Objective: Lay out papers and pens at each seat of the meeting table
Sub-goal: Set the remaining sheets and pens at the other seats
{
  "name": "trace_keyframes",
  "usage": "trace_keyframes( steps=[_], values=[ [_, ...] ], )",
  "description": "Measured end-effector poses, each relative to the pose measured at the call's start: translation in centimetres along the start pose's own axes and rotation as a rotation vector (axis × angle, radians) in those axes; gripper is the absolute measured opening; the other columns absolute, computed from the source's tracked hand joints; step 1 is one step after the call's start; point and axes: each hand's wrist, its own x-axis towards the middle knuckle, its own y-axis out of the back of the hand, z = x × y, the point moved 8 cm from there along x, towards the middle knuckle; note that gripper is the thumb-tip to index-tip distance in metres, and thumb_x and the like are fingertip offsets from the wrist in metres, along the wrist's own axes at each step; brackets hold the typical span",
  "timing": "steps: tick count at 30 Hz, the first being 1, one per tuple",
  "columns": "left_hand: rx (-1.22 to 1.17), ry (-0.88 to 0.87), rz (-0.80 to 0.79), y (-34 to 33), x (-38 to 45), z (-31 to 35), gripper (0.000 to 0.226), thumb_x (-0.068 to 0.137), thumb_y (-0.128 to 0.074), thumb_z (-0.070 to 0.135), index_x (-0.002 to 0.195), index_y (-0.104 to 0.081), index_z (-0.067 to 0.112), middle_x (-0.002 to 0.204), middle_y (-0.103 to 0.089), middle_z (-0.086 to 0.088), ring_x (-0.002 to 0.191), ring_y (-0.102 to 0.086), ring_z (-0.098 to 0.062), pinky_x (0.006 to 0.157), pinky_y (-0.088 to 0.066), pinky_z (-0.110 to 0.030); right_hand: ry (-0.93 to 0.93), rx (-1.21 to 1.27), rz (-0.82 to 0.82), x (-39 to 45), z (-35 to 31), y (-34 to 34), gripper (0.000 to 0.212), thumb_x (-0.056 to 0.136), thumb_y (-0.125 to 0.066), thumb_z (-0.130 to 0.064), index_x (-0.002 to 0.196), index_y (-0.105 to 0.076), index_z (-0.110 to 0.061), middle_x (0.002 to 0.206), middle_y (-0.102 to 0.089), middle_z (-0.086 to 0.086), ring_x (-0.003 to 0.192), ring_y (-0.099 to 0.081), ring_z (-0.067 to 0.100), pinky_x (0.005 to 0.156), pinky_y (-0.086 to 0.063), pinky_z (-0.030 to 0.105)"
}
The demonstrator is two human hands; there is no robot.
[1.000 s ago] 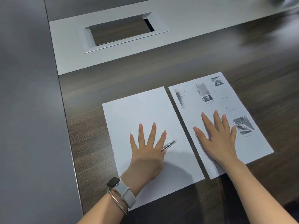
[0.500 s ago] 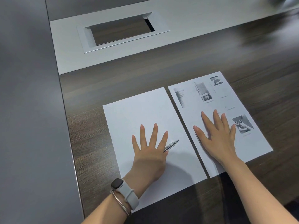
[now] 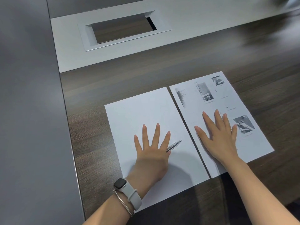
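Two sheets lie side by side on the dark wooden table (image 3: pixel 113 82). The left one is a blank white sheet (image 3: pixel 142 111). The right one is a printed sheet (image 3: pixel 209 98) with several small grey pictures. My left hand (image 3: pixel 152 153) presses flat on the blank sheet with its fingers spread and straight. A silver pen (image 3: pixel 174 145) lies on that sheet, its tip pointing up and right from under the hand's right side; the rest of it is hidden. My right hand (image 3: pixel 217 135) rests flat on the lower part of the printed sheet.
A grey metal strip (image 3: pixel 194 30) crosses the table beyond the sheets, with a rectangular recessed cable box (image 3: pixel 121 30) in it. The table's left edge (image 3: pixel 71 143) runs close to the blank sheet, with grey floor beyond it. A watch and a bangle sit on my left wrist.
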Motion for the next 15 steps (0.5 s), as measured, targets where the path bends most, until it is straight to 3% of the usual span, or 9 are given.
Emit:
trace_keyframes(
  steps=[1, 2, 4, 7, 8, 11, 12, 14, 15],
  values=[
    [-0.001, 0.024, 0.021, 0.3, 0.1, 0.0, 0.062, 0.087, -0.008, 0.044, 0.146, -0.025, 0.036, 0.155, 0.003, -0.008, 0.134, 0.013, -0.046, 0.102, 0.002, -0.063, 0.001, 0.001, 0.0, 0.0, 0.0, 0.0, 0.071, 0.081, -0.017, -0.068, 0.146, -0.013, -0.041, 0.16, 0.001, 0.0, 0.146, 0.013, 0.02, 0.114, 0.011, 0.051],
    [0.007, 0.012, 0.009, 0.5, 0.2, 0.2, 0.057, 0.091, -0.014, 0.042, 0.146, -0.027, 0.035, 0.155, -0.001, -0.008, 0.135, 0.01, -0.045, 0.103, -0.002, -0.063, 0.001, 0.001, -0.002, -0.1, 0.0, 0.0, 0.071, 0.081, -0.017, -0.068, 0.146, -0.013, -0.041, 0.16, 0.001, 0.0, 0.146, 0.013, 0.02, 0.114, 0.011, 0.051],
    [0.02, -0.02, 0.008, -0.2, 0.1, 0.2, 0.056, 0.092, -0.013, 0.041, 0.148, -0.02, 0.034, 0.154, 0.007, -0.006, 0.133, 0.019, -0.044, 0.103, 0.004, -0.061, 0.001, -0.002, -0.005, 0.0, 0.0, -0.1, 0.071, 0.081, -0.016, -0.068, 0.146, -0.013, -0.042, 0.16, 0.002, 0.0, 0.146, 0.013, 0.02, 0.114, 0.011, 0.051],
    [-0.051, 0.003, -0.074, -0.5, -0.1, 0.2, 0.058, 0.085, -0.022, 0.041, 0.135, -0.049, 0.031, 0.15, -0.031, -0.007, 0.134, -0.016, -0.046, 0.099, -0.018, -0.062, 0.005, -0.007, -0.009, 0.0, 0.1, -0.1, 0.071, 0.081, -0.016, -0.069, 0.146, -0.012, -0.042, 0.16, 0.002, 0.0, 0.146, 0.014, 0.02, 0.114, 0.012, 0.051],
    [-0.041, 0.009, -0.057, -0.4, -0.2, 0.2, 0.056, 0.086, -0.024, 0.041, 0.135, -0.049, 0.031, 0.15, -0.032, -0.008, 0.134, -0.019, -0.046, 0.1, -0.019, -0.062, 0.006, -0.005, -0.007, 0.0, 0.0, -0.1, 0.071, 0.081, -0.016, -0.069, 0.146, -0.012, -0.042, 0.16, 0.002, 0.0, 0.146, 0.014, 0.02, 0.114, 0.012, 0.051],
    [-0.101, -0.031, -0.085, -1.0, -0.4, 0.4, 0.063, 0.087, 0.003, 0.046, 0.149, -0.001, 0.035, 0.147, 0.031, 0.001, 0.129, 0.039, -0.037, 0.103, 0.021, -0.056, -0.006, 0.066, 0.019, -0.3, -0.4, 0.7, 0.072, 0.081, -0.018, -0.071, 0.147, -0.011, -0.042, 0.16, 0.002, 0.0, 0.146, 0.015, 0.02, 0.113, 0.012, 0.051],
    [-0.139, -0.022, -0.07, -0.7, -0.4, 0.3, 0.066, 0.085, 0.008, 0.046, 0.15, 0.002, 0.033, 0.146, 0.033, 0.002, 0.128, 0.042, -0.036, 0.106, 0.023, -0.054, 0.0, 0.101, 0.043, -0.6, -0.8, 1.3, 0.074, 0.08, -0.019, -0.072, 0.147, -0.011, -0.041, 0.16, 0.002, -0.001, 0.146, 0.014, 0.02, 0.113, 0.012, 0.049],
    [-0.193, 0.018, 0.022, 1.6, -0.7, -0.2, 0.064, 0.091, 0.001, 0.049, 0.148, -0.021, 0.029, 0.159, -0.004, -0.002, 0.145, 0.012, -0.035, 0.115, 0.003, -0.053, 0.042, 0.196, 0.105, -1.6, -2.3, 2.7, 0.076, 0.078, -0.023, -0.073, 0.146, -0.014, -0.04, 0.159, -0.004, -0.005, 0.146, 0.008, 0.016, 0.115, 0.008, 0.044],
    [-0.29, 0.029, 0.063, 2.4, -1.1, -0.3, 0.062, 0.093, -0.001, 0.052, 0.147, -0.025, 0.031, 0.159, -0.015, 0.001, 0.147, 0.002, -0.026, 0.116, -0.002, -0.05, 0.058, 0.297, 0.119, -2.3, -3.3, 3.3, 0.073, 0.079, -0.03, -0.069, 0.145, -0.021, -0.039, 0.156, -0.013, -0.009, 0.145, -0.001, 0.01, 0.115, 0.001, 0.04]
  ],
)
